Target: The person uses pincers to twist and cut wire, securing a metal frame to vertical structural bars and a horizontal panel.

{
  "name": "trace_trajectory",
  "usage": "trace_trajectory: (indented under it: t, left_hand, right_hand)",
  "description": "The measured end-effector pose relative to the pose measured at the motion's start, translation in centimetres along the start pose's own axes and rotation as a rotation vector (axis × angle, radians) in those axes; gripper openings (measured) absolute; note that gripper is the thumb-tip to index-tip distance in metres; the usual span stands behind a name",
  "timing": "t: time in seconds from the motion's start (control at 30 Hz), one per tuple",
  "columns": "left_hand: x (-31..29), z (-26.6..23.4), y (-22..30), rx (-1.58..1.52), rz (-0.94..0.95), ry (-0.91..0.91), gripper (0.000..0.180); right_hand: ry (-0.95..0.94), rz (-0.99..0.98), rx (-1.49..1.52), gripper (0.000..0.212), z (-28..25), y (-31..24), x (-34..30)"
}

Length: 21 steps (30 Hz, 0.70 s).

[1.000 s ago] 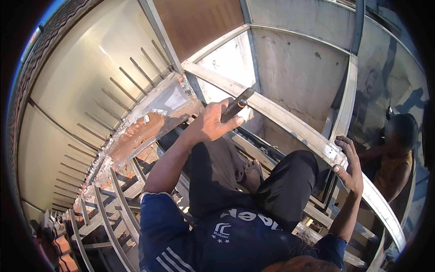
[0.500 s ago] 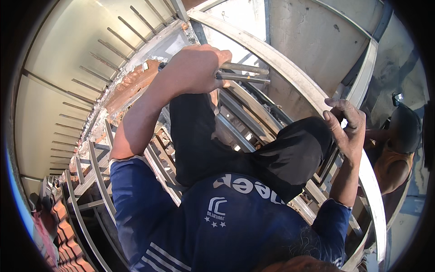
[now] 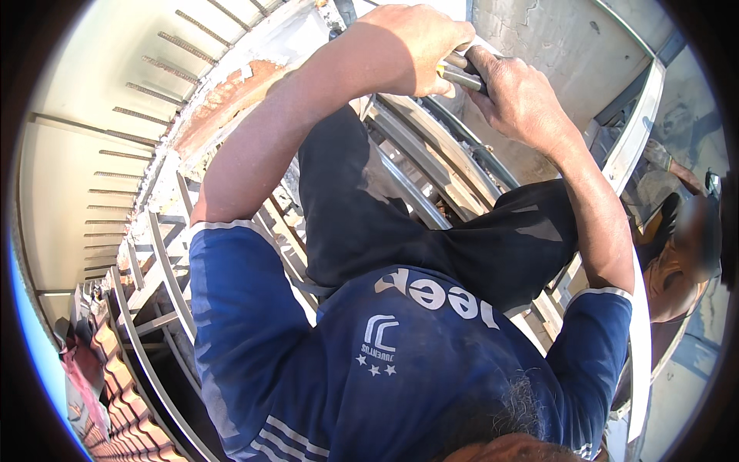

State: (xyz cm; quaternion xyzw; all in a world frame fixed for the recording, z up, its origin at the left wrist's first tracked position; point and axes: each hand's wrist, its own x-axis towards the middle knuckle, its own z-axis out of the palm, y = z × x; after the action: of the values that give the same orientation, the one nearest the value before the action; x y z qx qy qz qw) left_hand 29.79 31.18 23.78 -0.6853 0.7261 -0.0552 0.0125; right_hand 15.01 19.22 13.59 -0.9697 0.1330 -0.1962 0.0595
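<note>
My left hand, raised at the top middle, is closed round two short, slim grey rods lying side by side. A small yellow mark shows on one of them. My right hand meets it from the right, its fingers wrapped over the other ends of the rods. Fingers cover most of the rods, so I cannot tell whether they are parts of one tool. Below the hands, my legs in black trousers straddle long metal bars.
A pale curved metal beam runs down the right side. Beyond it another person is at work. Rebar ends stick out at the left beside broken masonry. Orange roof tiles lie at lower left, near curved metal bars.
My right hand has left its place by the curved beam, moved up and left, and closed on the rods. My left hand has risen and shifted right with them.
</note>
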Motion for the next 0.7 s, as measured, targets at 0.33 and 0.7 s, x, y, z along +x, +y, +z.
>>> trace_trajectory:
  t: [0.33, 0.7]
  left_hand:
    - [-19.4, 36.1, -19.0, -0.33, -1.344, 0.328, 0.081]
    - [-24.0, 48.7, -18.2, -0.438, -1.866, 0.149, 0.116]
  right_hand:
    - [-0.225, 0.602, 0.895, 0.026, 6.5, 7.0, 6.5]
    - [-0.249, 0.623, 0.846, 0.028, 13.8, 19.1, 19.0]
